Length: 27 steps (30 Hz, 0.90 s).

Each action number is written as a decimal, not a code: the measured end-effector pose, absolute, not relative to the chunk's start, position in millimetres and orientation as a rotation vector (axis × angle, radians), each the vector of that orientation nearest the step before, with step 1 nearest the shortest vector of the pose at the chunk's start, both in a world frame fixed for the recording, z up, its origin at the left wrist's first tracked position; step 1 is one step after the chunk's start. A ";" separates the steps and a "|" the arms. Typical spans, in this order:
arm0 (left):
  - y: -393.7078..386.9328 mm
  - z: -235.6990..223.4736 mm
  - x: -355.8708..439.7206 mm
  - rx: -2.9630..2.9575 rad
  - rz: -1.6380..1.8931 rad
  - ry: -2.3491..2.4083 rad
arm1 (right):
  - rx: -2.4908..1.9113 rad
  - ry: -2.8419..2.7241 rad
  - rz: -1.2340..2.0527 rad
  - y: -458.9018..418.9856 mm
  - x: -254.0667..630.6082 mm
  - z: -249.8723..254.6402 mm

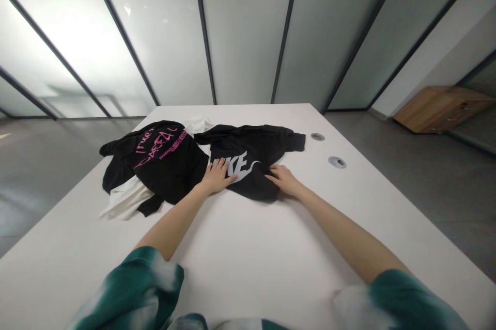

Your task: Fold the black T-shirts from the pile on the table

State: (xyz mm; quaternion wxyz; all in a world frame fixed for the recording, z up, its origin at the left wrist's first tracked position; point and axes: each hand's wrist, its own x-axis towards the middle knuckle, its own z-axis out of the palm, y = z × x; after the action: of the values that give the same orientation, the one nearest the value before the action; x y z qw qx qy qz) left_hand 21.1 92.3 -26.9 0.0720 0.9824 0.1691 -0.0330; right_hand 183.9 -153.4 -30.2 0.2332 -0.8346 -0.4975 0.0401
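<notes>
While the left hand (217, 176) lies spread across the pale lettering (239, 166), its fingers are open and flat — pressed on the black top (267, 145) laid out on the white table (248, 252). Over at that top's right edge, the right hand (285, 181) rests with thumb apart from the other fingers, touching the cloth; whether they pinch any fabric, I cannot tell. So the black top sits right under and between the two sets of fingers, one cuffed sleeve (296, 142) stretching beyond the right fingers and off to their right.

Just left of the left fingers — a rumpled black garment with pink lettering (170, 177), with a white cloth (126, 198) poking out below it on the near side. Another bit of white fabric (197, 124) shows beyond the left fingers. Out to the right of the right fingers, well apart, two round inserts (337, 162) sit in the tabletop, and farther off, a wooden cabinet (437, 109) on the floor.
</notes>
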 end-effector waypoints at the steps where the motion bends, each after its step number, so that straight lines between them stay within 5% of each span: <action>1: 91.9 -28.5 24.0 2.963 -0.102 0.508 | -2.235 -1.349 0.167 -150.1 181.1 -31.2; 5: 99.7 -28.3 34.6 2.975 -0.126 0.496 | -1.972 -0.966 0.353 -149.4 186.6 -25.9; 10: 119.6 -15.3 46.2 2.973 -0.134 0.618 | -1.614 -0.309 0.051 -182.6 224.9 -6.6; 13: 119.6 -1.9 45.1 3.003 0.148 0.791 | -1.468 -0.093 0.054 -215.2 236.0 1.1; 18: 98.0 10.2 19.4 2.944 0.289 0.709 | -1.860 -0.410 0.613 -273.0 230.3 -1.8; 23: 87.5 -7.4 -1.6 3.019 0.205 0.311 | -2.243 -0.589 -0.028 -282.9 231.7 -9.2; 27: 96.3 -30.9 10.5 2.942 0.340 0.237 | -2.221 -1.144 -0.150 -246.5 213.3 -19.9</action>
State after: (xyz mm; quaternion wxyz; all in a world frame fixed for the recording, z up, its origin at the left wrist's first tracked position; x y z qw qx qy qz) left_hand 10.5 96.3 -30.9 0.0851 0.9866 0.0795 0.1141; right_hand 213.3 -246.5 -19.9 0.3142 -0.8425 -0.4338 -0.0570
